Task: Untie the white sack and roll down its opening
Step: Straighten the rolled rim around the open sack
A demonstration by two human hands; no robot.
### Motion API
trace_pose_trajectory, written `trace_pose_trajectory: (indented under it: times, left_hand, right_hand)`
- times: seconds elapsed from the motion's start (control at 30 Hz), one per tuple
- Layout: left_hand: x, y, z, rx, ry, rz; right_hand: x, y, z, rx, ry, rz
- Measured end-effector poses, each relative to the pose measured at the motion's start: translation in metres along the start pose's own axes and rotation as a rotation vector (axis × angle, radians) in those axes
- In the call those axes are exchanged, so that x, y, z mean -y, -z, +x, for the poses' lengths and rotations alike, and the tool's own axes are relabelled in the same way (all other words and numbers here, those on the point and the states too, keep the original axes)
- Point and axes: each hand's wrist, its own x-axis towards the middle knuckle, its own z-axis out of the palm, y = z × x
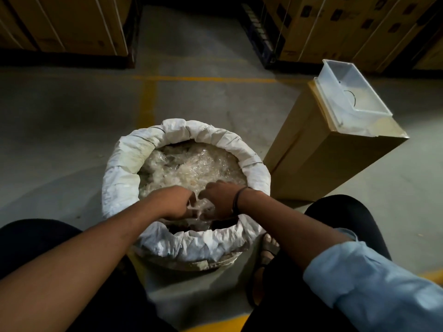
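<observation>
The white woven sack (124, 161) stands on the floor between my knees. Its mouth is wide open and its rim is rolled down into a thick collar all round. Inside lies a crinkled mass of clear plastic packets (189, 164). My left hand (175, 202) and my right hand (218, 197) are both inside the opening near its front edge, fingers curled and pinching the clear plastic between them. A dark band circles my right wrist. No tie or cord shows on the sack.
A tall cardboard box (321, 161) stands right of the sack with a clear plastic tub (357, 109) on top. Stacked cartons on pallets (72, 25) line the back. Yellow lines (148, 101) mark the concrete floor. My sandalled foot (268, 250) rests beside the sack.
</observation>
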Motion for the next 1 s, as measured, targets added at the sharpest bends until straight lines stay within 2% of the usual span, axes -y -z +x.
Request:
trace_pose_trajectory:
  times: [0.1, 0.27, 0.43, 0.53, 0.63, 0.73, 0.87, 0.93, 1.0]
  left_hand:
    - [0.009, 0.001, 0.010, -0.133, 0.107, -0.009]
    - [0.011, 0.005, 0.017, -0.280, 0.185, -0.028]
    - [0.023, 0.010, 0.019, -0.302, 0.308, 0.014]
    - [0.040, 0.024, 0.020, -0.458, 0.420, 0.029]
    - [0.064, 0.036, 0.017, -0.601, 0.557, -0.049]
    - [0.086, 0.025, 0.013, -0.535, 0.705, -0.136]
    - [0.103, -0.001, 0.010, -0.432, 0.851, -0.320]
    - [0.108, -0.008, 0.009, -0.421, 0.871, -0.524]
    - [0.111, -0.014, 0.010, -0.427, 0.835, -0.674]
  right_hand:
    - [-0.003, 0.013, 0.006, -0.115, -0.125, -0.008]
    - [-0.017, 0.035, 0.018, -0.383, -0.251, 0.145]
    - [-0.034, 0.028, 0.030, -0.342, -0.364, 0.134]
    - [-0.060, 0.021, 0.036, -0.336, -0.542, 0.147]
    - [-0.091, 0.007, 0.038, -0.308, -0.663, 0.266]
    - [-0.110, -0.013, 0.037, -0.346, -0.667, 0.281]
    - [-0.124, -0.038, 0.040, -0.391, -0.576, 0.347]
    - [-0.126, -0.040, 0.044, -0.427, -0.560, 0.434]
    - [-0.129, -0.036, 0.051, -0.473, -0.622, 0.547]
